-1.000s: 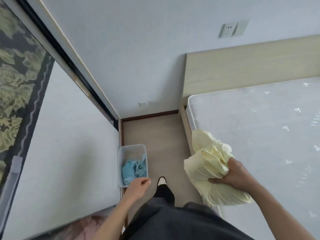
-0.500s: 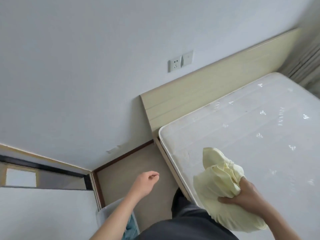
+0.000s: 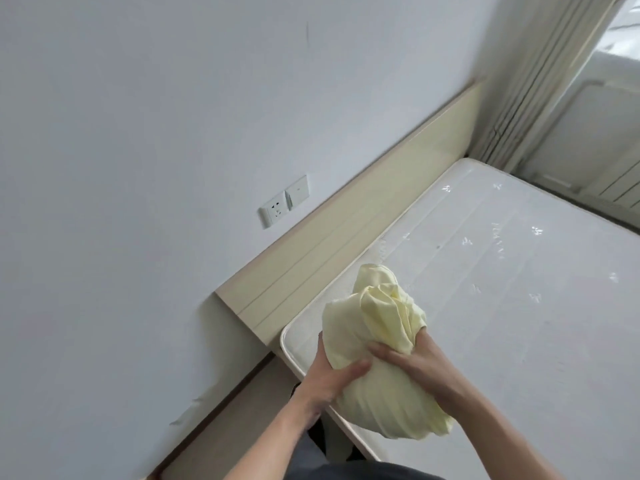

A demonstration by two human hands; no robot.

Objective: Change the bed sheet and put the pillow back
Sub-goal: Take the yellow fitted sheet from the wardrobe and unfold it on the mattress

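A bundled pale yellow bed sheet [image 3: 374, 327] is held over the near left corner of the bare white mattress [image 3: 519, 289]. My left hand [image 3: 329, 372] grips the bundle from its left side, fingers curled into the cloth. My right hand [image 3: 412, 362] grips it from the right, with the thumb across the front. The lower end of the bundle rests on the mattress edge. No pillow is in view.
A pale wooden headboard [image 3: 346, 237] runs along the white wall, with a socket and switch plate [image 3: 284, 200] above it. Curtains [image 3: 540, 74] hang at the far right beside a radiator. A strip of wooden floor [image 3: 242, 410] lies between wall and bed.
My left hand, which hung free beside me, has come across and taken hold of the sheet bundle. The view has swung right from the floor bin toward the bed.
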